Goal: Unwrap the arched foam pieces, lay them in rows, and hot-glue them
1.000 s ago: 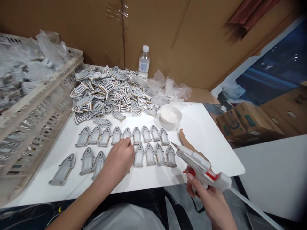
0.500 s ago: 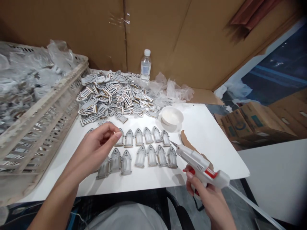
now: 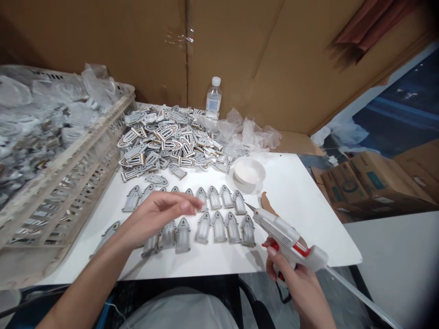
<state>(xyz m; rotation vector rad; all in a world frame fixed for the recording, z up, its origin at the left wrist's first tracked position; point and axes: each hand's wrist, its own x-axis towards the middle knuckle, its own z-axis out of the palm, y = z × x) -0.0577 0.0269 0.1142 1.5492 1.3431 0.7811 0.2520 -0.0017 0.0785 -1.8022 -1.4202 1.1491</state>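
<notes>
My right hand is wrapped round the handle of a white hot glue gun with a red trigger. Its nozzle points left, close to the end piece of the upper row. My left hand hovers over the rows with its fingers stretched out, seemingly holding nothing; its fingertips are slightly blurred. Under and around it lie small grey arched window-shaped pieces in two rows, some hidden by the hand. One more arched piece lies apart, partly behind my left wrist.
A heap of similar arched pieces covers the back of the white table. A white bowl, water bottle and crumpled plastic stand near it. A white crate flanks the left; cardboard boxes lie right.
My left hand has moved right across the rows, its fingers going from a pinch to stretched out. The glue gun stays in my right hand, and the view has shifted slightly.
</notes>
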